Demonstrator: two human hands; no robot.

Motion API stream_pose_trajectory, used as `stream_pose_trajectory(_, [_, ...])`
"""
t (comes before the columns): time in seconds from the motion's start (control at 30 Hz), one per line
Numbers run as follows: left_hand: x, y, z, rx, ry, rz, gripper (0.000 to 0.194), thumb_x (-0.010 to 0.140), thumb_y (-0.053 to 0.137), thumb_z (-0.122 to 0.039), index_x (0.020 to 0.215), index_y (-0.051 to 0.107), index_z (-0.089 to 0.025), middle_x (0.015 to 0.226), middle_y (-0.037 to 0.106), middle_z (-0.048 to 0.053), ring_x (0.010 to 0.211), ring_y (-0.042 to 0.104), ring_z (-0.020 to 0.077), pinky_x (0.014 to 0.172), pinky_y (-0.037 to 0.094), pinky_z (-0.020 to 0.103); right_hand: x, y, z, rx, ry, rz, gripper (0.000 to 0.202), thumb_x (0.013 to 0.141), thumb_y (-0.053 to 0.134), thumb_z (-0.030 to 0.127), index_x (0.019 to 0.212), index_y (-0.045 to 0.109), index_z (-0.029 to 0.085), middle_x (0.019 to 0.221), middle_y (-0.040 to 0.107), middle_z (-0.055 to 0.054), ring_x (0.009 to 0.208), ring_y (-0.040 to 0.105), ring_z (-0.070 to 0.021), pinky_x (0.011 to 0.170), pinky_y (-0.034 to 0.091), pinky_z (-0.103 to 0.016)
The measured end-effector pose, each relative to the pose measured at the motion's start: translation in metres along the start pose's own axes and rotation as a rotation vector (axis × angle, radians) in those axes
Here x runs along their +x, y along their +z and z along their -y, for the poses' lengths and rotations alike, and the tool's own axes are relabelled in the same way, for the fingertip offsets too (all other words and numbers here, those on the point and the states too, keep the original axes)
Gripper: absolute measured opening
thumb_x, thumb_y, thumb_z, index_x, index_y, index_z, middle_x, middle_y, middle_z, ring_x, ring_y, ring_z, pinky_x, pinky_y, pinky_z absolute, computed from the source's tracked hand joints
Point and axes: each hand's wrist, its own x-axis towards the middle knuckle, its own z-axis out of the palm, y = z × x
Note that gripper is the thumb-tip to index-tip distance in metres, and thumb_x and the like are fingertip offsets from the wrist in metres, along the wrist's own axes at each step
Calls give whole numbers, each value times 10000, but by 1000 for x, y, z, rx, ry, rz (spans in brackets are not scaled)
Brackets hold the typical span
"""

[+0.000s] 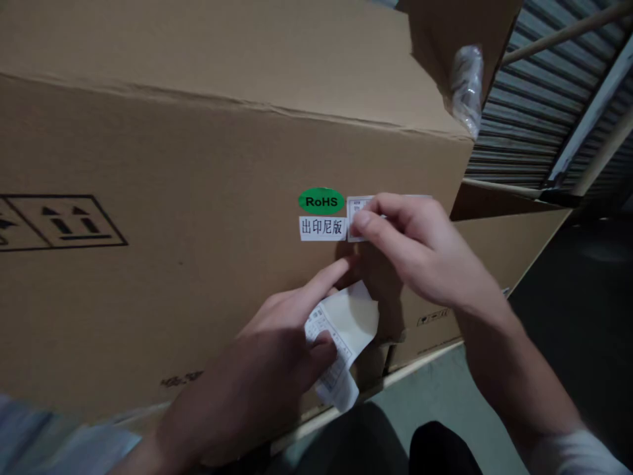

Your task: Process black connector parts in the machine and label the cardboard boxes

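Observation:
A large cardboard box (198,171) fills most of the view. On its side are a green oval RoHS sticker (321,201) and, just below it, a white label with black characters (323,228). My right hand (415,241) touches a white printed label (353,227) to the right of these, thumb and index finger pressed together at its left part and covering much of it. Lower down, my left hand (281,336) holds a strip of printed label paper (353,320) under its thumb, its index finger stretched toward the box side.
Clear plastic wrap (467,89) sticks out at the box's upper right corner by a raised flap. Another cardboard box (509,251) stands to the right, before a corrugated shutter (524,112). Below is the greenish floor (425,389) with a dark shoe or leg (440,452).

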Motion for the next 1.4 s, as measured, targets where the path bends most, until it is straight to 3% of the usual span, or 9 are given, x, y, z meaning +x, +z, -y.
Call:
stream_pose_trajectory(0.13, [-14, 10, 12, -191, -125, 45, 805, 804, 585, -127, 1573, 426, -298, 1212, 730, 73, 881, 702, 180, 749, 563, 254, -6, -47, -32, 21, 119, -321, 237, 939, 699, 301, 751, 719, 159, 573, 530, 18, 495, 396, -77, 446, 238, -233])
stream_pose_trajectory(0.23, [-17, 18, 13, -406, -162, 118, 808, 794, 574, -139, 1578, 413, -246, 1041, 740, 60, 634, 617, 114, 583, 515, 210, -15, -49, -28, 157, 11, -517, 187, 924, 696, 227, 742, 669, 192, 536, 463, 44, 438, 319, -75, 426, 184, -255])
stream_pose_trajectory(0.47, [-32, 50, 22, -564, -209, 187, 793, 766, 588, -133, 1541, 477, -258, 1116, 746, 96, 771, 665, 178, 684, 550, 270, 18, 25, 31, -408, -173, 7, 253, 959, 665, 216, 729, 561, 199, 645, 519, 22, 588, 454, -118, 570, 307, -297])
stream_pose_trajectory(0.63, [-49, 73, 41, -692, -290, 163, 811, 745, 642, -138, 1532, 498, -271, 1248, 710, 131, 835, 687, 192, 702, 563, 275, 48, -9, 26, -309, -358, -599, 335, 939, 603, 109, 662, 516, 277, 639, 477, 9, 560, 406, -139, 523, 294, -313])
stream_pose_trajectory(0.8, [-65, 81, 38, -985, -394, 107, 712, 848, 649, -201, 1536, 470, -241, 1310, 672, 154, 905, 704, 202, 786, 593, 306, 17, 6, 2, -290, -276, -378, 157, 885, 654, 141, 752, 636, 223, 617, 500, 27, 538, 426, -125, 509, 313, -292])
stream_pose_trajectory(1.0, [-107, 104, 42, -1125, -404, -89, 677, 926, 691, -333, 1552, 433, -335, 1428, 598, 149, 944, 705, 208, 734, 621, 282, -18, -16, -40, 5, -4, -825, 293, 757, 666, 70, 538, 570, 240, 465, 353, 55, 387, 221, -84, 361, 104, -263])
stream_pose_trajectory(1.17, [-114, 117, 47, -1027, -94, -275, 753, 903, 725, -227, 1519, 408, -522, 1343, 657, 24, 681, 647, 89, 542, 529, 173, -100, 52, -38, 35, -38, -366, 140, 833, 698, 125, 720, 742, 195, 527, 543, 15, 405, 378, -94, 365, 238, -269])
stream_pose_trajectory(1.27, [-111, 112, 42, -960, -33, -355, 670, 897, 727, -242, 1491, 498, -450, 1412, 638, 15, 887, 732, 187, 652, 588, 240, -129, 89, -26, -143, -121, -97, 75, 896, 743, 213, 826, 767, 220, 698, 686, 0, 582, 560, -108, 480, 392, -255])
stream_pose_trajectory(1.4, [-112, 101, 35, -904, 2, -452, 586, 886, 722, -170, 1415, 592, -384, 1514, 571, 19, 1035, 714, 220, 698, 593, 256, -133, 87, -21, -182, -218, -149, 52, 851, 796, 194, 837, 762, 229, 617, 639, 39, 499, 491, -81, 422, 324, -242])
